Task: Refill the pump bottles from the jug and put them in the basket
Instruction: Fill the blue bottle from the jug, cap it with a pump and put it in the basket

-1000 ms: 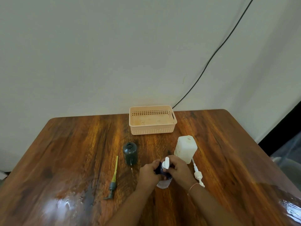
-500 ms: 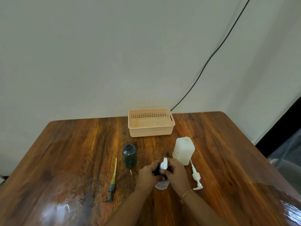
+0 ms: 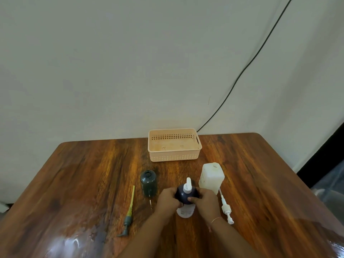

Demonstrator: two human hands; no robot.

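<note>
Nearest to me, my left hand (image 3: 167, 199) and right hand (image 3: 204, 201) meet at the middle of the tabletop (image 3: 83, 183), a thin bracelet (image 3: 216, 219) on the right wrist. Both hands grip the dark pump bottle (image 3: 186, 196), which stands upright between them. The left fingers (image 3: 175, 197) curl round its left shoulder and the right fingers (image 3: 193, 199) round its right, so both sets are clamped on it. Its white pump head (image 3: 188, 185) sits on the neck with the spout pointing away from me. Just right of my right hand a loose white pump (image 3: 226, 208) lies flat, its tube reaching toward the jug. Off to the left a grey-green pump with a yellow tube (image 3: 129, 211) also lies flat, well apart from my hands. Beyond that, the dark green bottle (image 3: 148, 183) stands upright with its neck uncapped. The white jug (image 3: 211, 177) stands just beyond my right hand, close to the bottle I hold. Farther back, near the far edge, sits the peach basket (image 3: 175, 157). Behind it a black cable (image 3: 242, 71) climbs the pale wall.
</note>
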